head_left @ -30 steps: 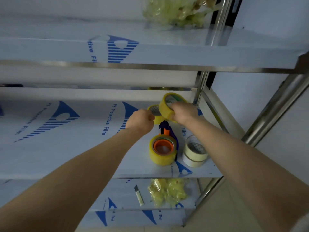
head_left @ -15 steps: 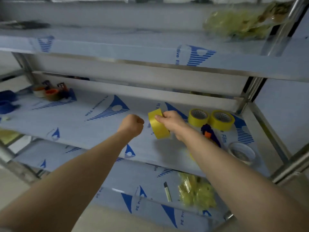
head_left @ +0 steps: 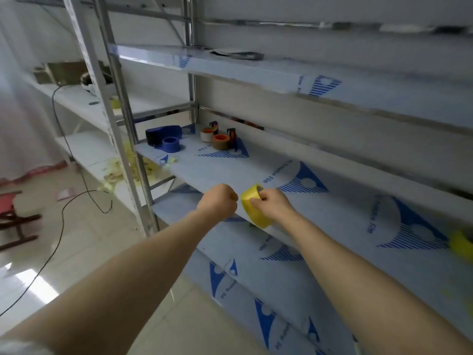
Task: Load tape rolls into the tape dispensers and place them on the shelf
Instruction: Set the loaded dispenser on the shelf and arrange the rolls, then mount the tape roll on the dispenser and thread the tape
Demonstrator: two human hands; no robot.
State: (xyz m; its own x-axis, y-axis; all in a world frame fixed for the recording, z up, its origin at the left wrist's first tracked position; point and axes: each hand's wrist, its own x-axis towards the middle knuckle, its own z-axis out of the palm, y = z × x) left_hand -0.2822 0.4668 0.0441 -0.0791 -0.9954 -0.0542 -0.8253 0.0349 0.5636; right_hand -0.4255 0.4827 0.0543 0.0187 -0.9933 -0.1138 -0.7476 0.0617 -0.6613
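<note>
My right hand (head_left: 273, 205) grips a yellow tape roll (head_left: 254, 210) above the front edge of the middle shelf (head_left: 332, 211). My left hand (head_left: 219, 201) is a closed fist just left of the roll, and I cannot tell whether it pinches the tape's end. At the shelf's far left end stand two dispensers with orange hubs, one loaded with a white roll (head_left: 207, 134), one with a brown roll (head_left: 221, 141). A blue dispenser (head_left: 163, 132) and a blue roll (head_left: 171, 144) sit beside them. Another yellow roll (head_left: 460, 244) shows at the right edge.
An upper shelf (head_left: 256, 70) overhangs the middle one, and a lower shelf (head_left: 256, 283) lies below. A steel upright (head_left: 128, 139) stands at the left. A black cable (head_left: 76, 196) trails over the tiled floor. Yellowish tape scraps (head_left: 122, 170) lie on the neighbouring rack.
My view has swung left along the shelf. Both hands have travelled left with the yellow roll, away from the rolls and dispenser at the right end.
</note>
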